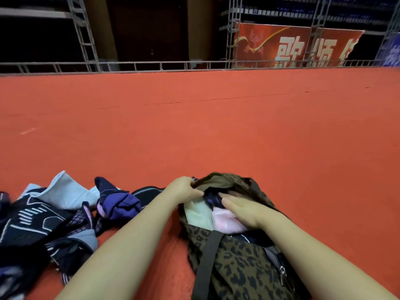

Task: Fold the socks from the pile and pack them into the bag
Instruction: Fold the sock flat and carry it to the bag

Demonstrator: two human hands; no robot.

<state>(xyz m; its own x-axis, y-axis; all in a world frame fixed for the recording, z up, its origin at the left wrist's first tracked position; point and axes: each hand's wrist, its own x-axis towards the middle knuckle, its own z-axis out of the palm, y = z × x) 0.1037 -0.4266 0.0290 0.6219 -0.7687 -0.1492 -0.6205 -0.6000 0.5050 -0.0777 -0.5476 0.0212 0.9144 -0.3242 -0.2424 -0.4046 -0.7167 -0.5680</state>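
the leopard-print bag (pixel 238 260) lies on the red carpeted floor (pixel 216 126) with its mouth open toward the far side. the left hand (pixel 181 189) grips the left edge of the bag opening, fingers curled round the fabric. the right hand (pixel 242 207) rests with straight fingers, its grip apart, on a dark purple folded sock (pixel 213 198) inside the opening. a pale yellow item (pixel 198 215) and a pink item (pixel 225 221) lie in the bag just beside it. the sock pile (pixel 54 217), in navy, purple and light blue, sits on the floor left of the bag, near the left forearm. a red banner (pixel 292 46) and metal truss frames (pixel 84 33) stand beyond the floor edge.
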